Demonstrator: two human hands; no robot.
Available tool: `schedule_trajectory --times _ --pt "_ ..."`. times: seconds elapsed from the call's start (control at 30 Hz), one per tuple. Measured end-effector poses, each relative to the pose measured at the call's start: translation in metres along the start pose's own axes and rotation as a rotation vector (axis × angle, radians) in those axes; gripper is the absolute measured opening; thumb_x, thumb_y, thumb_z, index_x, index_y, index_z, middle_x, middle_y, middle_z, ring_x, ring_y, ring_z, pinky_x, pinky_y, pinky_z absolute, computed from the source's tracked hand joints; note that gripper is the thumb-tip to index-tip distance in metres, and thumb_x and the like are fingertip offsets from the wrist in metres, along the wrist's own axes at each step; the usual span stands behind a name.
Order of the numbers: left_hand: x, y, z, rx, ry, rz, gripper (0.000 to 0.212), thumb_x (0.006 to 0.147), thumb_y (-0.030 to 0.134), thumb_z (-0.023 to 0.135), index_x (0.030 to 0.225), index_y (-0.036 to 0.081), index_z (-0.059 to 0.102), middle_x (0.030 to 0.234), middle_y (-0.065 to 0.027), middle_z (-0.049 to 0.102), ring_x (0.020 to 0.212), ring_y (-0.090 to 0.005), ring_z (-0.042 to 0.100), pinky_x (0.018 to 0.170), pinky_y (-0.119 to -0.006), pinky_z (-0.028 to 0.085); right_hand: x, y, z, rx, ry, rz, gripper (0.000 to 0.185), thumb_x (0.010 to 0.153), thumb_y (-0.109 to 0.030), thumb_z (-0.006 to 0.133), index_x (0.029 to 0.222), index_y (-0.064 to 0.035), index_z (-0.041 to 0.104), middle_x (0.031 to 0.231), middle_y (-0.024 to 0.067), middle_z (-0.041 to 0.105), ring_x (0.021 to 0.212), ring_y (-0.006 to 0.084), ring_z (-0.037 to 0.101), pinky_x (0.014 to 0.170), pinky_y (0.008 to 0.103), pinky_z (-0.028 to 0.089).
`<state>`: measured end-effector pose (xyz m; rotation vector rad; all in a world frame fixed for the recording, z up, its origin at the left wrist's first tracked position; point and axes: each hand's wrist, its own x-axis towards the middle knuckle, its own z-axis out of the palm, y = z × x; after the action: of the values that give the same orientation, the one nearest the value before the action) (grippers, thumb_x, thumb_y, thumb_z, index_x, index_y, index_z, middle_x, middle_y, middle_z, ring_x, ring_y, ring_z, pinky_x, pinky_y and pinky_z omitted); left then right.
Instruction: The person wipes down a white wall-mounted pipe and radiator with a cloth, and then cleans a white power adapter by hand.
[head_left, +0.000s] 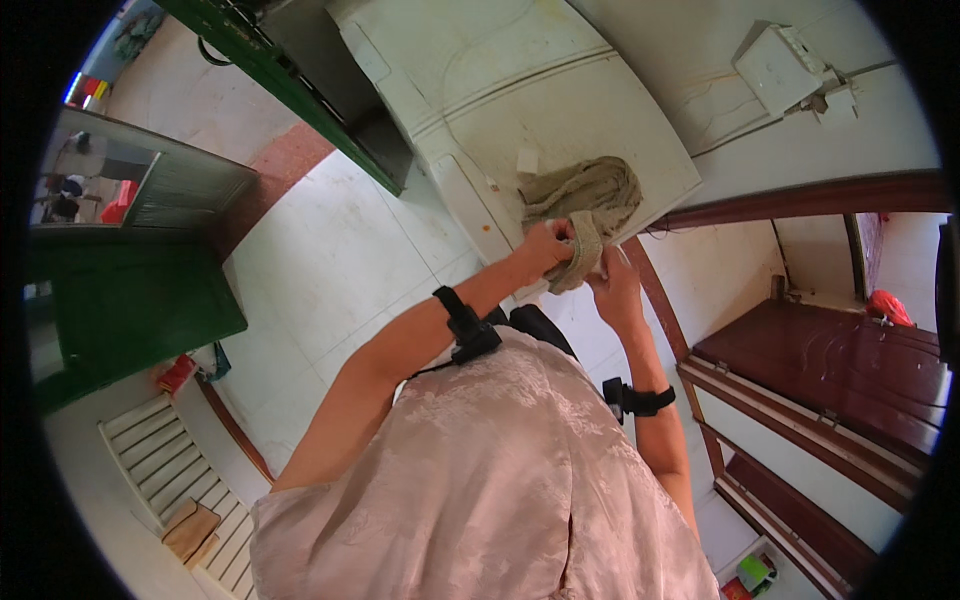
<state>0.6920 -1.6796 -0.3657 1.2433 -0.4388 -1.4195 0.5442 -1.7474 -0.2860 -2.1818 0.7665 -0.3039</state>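
A rumpled grey-green cloth (592, 187) lies on the near end of a worn white appliance or cabinet (555, 97), and part of it hangs over the edge. My left hand (547, 246) grips the fold of the cloth from the left. On the other side, my right hand (616, 289) is raised close to the hanging part, with its thumb and fingertips near a pale bit at the edge; whether they pinch it is not plain. A small white block (527, 161) sits beside the cloth, near a thin cable running over the surface.
A green door (300, 90) stands at the upper left, another green panel (150, 307) at the left. White switch boxes (784, 71) are on the wall at upper right. Dark red door panels (817, 367) are at the right, a slatted rack (172, 457) at lower left.
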Motion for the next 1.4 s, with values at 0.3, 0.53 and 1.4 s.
schedule_trajectory --times 0.3,0.53,1.4 --pt "-0.025 0.007 -0.027 0.332 0.158 0.105 0.027 0.082 0.000 0.046 0.106 0.001 0.059 0.097 -0.0102 0.064 0.090 -0.0236 0.061 0.075 -0.034 0.049 0.000 0.050 -0.007 0.698 -0.159 0.286 0.032 0.079 -0.006 0.061 0.110 0.0016 0.055 0.090 0.0073 0.061 0.074 0.0128 0.057 0.057 0.0255 0.048" --pt "-0.042 0.033 -0.125 1.168 0.331 0.203 0.020 0.083 0.012 0.054 0.097 0.003 0.063 0.083 -0.0110 0.067 0.076 -0.0257 0.064 0.067 -0.035 0.050 -0.039 0.070 -0.036 0.822 -0.138 0.404 0.039 0.084 -0.023 0.061 0.112 0.0025 0.054 0.092 0.0082 0.061 0.077 0.0148 0.058 0.060 0.0270 0.048" --pt "-0.039 0.097 -0.092 0.985 -0.019 0.324 0.022 0.086 0.020 0.059 0.095 0.003 0.068 0.077 -0.0102 0.064 0.070 -0.0199 0.058 0.065 -0.029 0.046 0.005 0.020 -0.001 1.438 -0.245 0.222 0.053 0.087 -0.024 0.063 0.132 -0.0064 0.041 0.101 0.0113 0.058 0.084 0.0220 0.059 0.066 0.0310 0.049"
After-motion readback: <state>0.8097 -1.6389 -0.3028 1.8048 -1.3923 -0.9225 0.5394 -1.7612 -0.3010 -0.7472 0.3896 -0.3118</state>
